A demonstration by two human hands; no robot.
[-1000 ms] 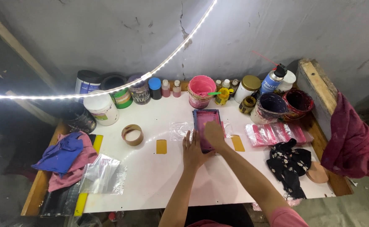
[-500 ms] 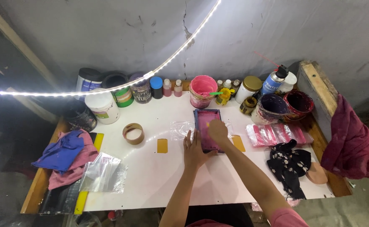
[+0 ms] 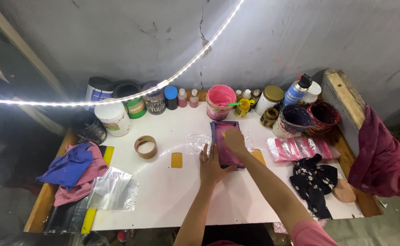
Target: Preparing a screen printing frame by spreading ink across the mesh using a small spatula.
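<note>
A white desk (image 3: 172, 196) stands against a cracked grey wall (image 3: 254, 41), lit by a curving light strip (image 3: 118, 99). The left hand (image 3: 211, 165) lies flat and open on the desk, its fingers touching the left edge of a pink-stained frame (image 3: 226, 145). The right hand (image 3: 234, 139) presses on top of the frame; whether its grip is closed cannot be told. Just beyond the frame stands a pink paint bucket (image 3: 221, 101), and left of the left hand lie a yellow card (image 3: 176, 160) and a tape roll (image 3: 146, 146).
</note>
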